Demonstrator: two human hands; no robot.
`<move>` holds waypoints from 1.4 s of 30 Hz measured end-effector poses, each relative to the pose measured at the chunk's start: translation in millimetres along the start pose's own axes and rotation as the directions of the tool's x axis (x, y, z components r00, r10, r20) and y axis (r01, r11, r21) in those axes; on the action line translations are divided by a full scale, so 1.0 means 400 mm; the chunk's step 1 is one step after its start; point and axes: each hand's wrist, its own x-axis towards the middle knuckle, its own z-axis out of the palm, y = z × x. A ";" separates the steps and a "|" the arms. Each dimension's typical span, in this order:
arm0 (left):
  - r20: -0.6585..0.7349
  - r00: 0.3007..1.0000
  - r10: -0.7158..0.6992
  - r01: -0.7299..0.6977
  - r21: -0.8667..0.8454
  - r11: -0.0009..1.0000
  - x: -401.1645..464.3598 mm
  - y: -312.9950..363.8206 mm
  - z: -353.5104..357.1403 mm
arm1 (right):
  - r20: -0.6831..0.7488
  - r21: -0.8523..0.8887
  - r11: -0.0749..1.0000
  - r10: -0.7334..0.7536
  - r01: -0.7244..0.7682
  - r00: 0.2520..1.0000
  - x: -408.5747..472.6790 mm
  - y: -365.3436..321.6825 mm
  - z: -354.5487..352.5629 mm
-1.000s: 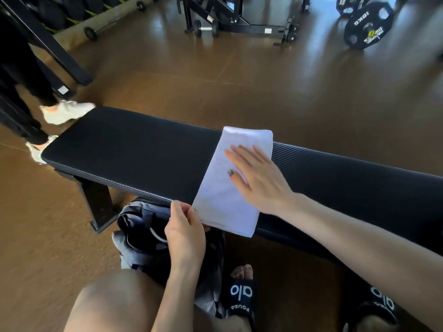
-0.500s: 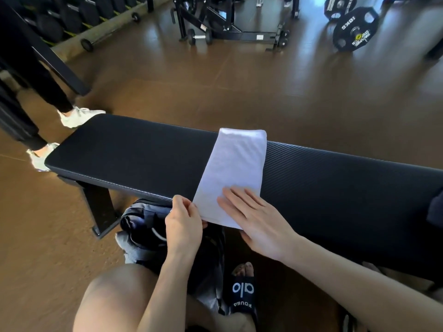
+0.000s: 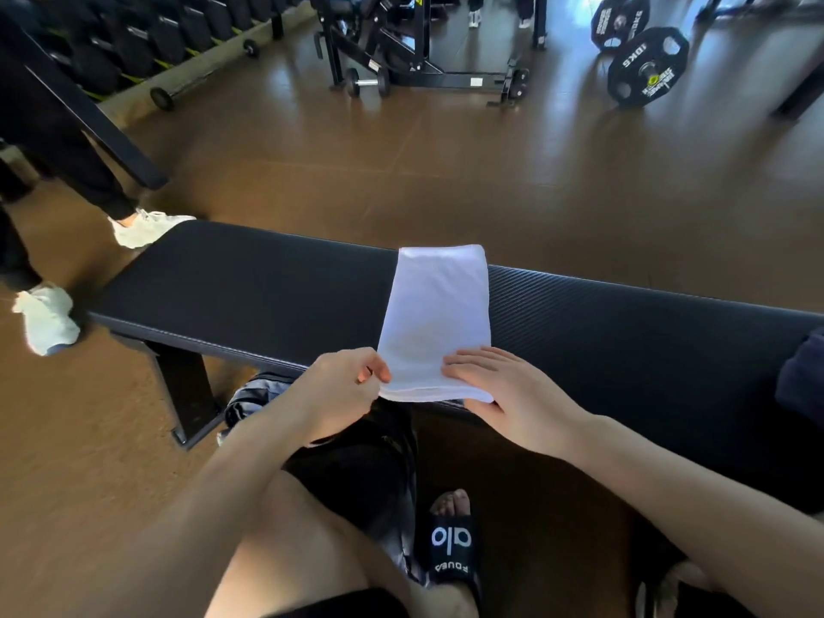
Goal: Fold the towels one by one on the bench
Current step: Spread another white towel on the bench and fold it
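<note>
One white towel on black bench

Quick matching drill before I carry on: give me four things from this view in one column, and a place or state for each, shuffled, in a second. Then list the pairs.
Things:
1. white towel
2. left hand
3. right hand
4. grey bag

Places or states:
A. on the floor under the bench's near edge
B. pinches the towel's near left corner
C. lies folded across the bench
D. holds the towel's near right corner, fingers flat on top

Pairs: 1-C, 2-B, 3-D, 4-A
</note>
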 end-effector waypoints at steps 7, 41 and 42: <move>-0.038 0.966 0.254 -0.251 0.073 0.965 0.042 -0.050 -0.020 | 0.121 0.350 0.922 0.134 -0.169 0.984 0.033 -0.021 -0.060; -0.344 0.928 0.145 -0.090 0.170 0.981 0.224 -0.001 0.064 | -0.343 -0.012 0.883 0.438 -0.470 0.831 0.117 0.025 0.043; -0.354 0.918 0.179 -0.099 0.234 0.967 0.226 0.003 0.064 | -0.357 -0.058 0.884 0.416 -0.464 0.837 0.118 0.032 0.044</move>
